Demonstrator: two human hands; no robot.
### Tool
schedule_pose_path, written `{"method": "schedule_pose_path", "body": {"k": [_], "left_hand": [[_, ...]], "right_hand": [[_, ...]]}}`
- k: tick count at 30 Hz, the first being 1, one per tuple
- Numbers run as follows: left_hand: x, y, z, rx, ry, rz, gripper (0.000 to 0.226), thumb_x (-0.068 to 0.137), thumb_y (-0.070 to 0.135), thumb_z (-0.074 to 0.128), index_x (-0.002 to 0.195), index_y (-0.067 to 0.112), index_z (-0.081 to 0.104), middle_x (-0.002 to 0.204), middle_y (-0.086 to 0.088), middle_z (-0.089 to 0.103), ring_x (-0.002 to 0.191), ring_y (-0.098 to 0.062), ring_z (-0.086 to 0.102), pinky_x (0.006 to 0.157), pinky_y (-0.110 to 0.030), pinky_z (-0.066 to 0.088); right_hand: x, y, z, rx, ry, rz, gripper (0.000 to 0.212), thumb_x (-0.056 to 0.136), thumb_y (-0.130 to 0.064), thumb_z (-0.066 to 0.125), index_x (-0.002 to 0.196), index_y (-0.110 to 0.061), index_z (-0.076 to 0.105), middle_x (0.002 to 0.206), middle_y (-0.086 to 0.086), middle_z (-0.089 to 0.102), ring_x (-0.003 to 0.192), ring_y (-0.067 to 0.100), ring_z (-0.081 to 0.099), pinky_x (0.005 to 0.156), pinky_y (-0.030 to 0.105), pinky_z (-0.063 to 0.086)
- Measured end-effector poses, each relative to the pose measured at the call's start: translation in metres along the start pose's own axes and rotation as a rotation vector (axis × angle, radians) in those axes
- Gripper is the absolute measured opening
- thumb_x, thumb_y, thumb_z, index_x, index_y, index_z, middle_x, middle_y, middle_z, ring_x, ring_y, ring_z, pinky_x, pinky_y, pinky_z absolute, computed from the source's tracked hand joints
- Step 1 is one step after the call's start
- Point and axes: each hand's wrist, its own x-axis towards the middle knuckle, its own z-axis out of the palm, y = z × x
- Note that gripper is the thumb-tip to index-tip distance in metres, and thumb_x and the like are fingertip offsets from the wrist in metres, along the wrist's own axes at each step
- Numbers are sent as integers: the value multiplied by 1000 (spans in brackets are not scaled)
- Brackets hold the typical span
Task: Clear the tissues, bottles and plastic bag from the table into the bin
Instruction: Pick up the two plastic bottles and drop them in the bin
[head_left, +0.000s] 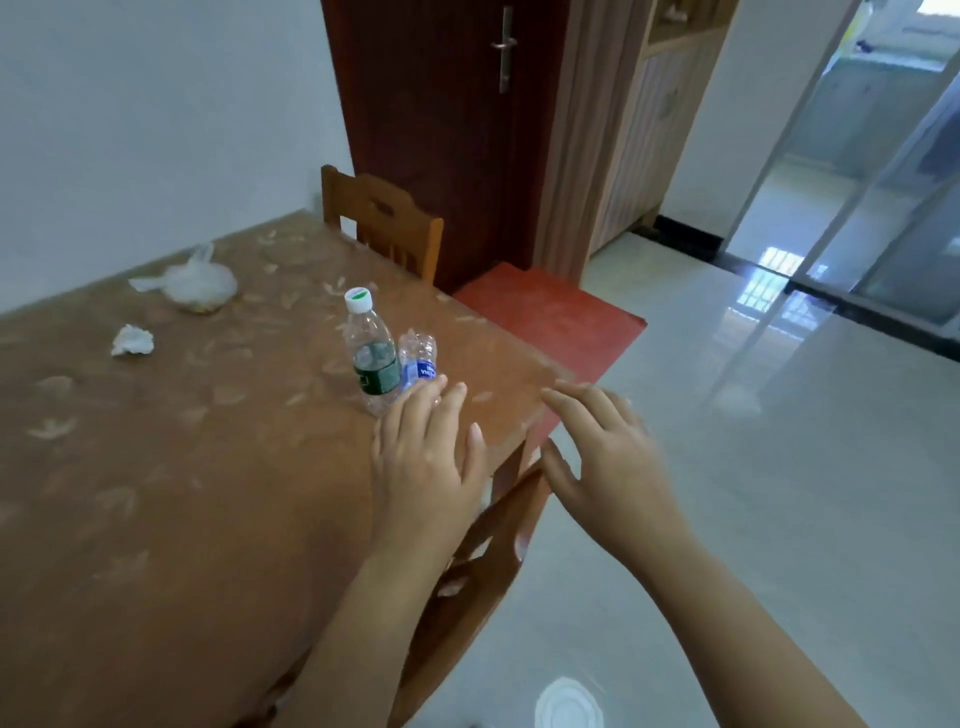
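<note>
Two clear plastic bottles stand on the brown table (156, 467) near its right edge. The taller bottle (370, 353) has a green label and a white cap. The shorter bottle (418, 358), right beside it, has a blue label. My left hand (426, 457) hovers just in front of them, fingers spread, fingertips close to the blue-label bottle. My right hand (602, 457) is open over the table's corner, holding nothing. A crumpled tissue (132, 340) and a white plastic bag (197, 283) lie farther back on the left. No bin is in view.
A wooden chair (384, 223) stands at the table's far end and another chair back (488, 561) is beneath my arms. A red mat (550, 317) lies before a dark door (441, 104). Glossy tiled floor stretches right toward glass sliding doors (857, 182).
</note>
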Motion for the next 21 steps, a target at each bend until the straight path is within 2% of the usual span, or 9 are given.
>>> {"method": "schedule_pose_path", "body": {"k": [3, 7, 11, 16, 21], "left_hand": [[7, -24, 8, 66, 18, -58, 39, 84, 25, 44, 114, 7, 61, 119, -11, 61, 117, -23, 44, 97, -36, 32], [21, -48, 17, 157, 61, -172, 39, 83, 25, 44, 114, 7, 60, 120, -12, 60, 117, -21, 42, 97, -35, 27], [36, -70, 31, 211, 118, -280, 44, 84, 29, 42, 118, 6, 57, 123, -13, 59, 117, -23, 43, 96, -42, 35], [63, -97, 49, 269, 193, -406, 43, 85, 29, 47, 118, 3, 56, 119, -16, 60, 111, -31, 55, 92, -48, 46], [92, -118, 72, 171, 273, -503, 45, 86, 30, 51, 122, 3, 51, 121, -14, 58, 115, -22, 52, 98, -37, 42]], "right_hand": [[25, 7, 28, 32, -63, -61, 36, 72, -12, 64, 108, -9, 61, 108, 8, 65, 102, 29, 57, 86, 42, 46], [59, 13, 63, 87, -144, -136, 36, 75, -19, 54, 110, -11, 60, 109, 7, 64, 103, 27, 56, 88, 42, 45], [92, 22, 102, 130, -217, -230, 36, 74, -22, 54, 107, -11, 61, 106, 7, 65, 101, 28, 58, 87, 43, 45], [143, 38, 150, 217, -342, -392, 42, 74, -30, 43, 105, -9, 62, 103, 7, 66, 95, 30, 59, 83, 43, 47], [181, 61, 202, 308, -457, -534, 42, 75, -32, 47, 105, -8, 63, 100, 8, 65, 96, 26, 54, 84, 38, 43]]}}
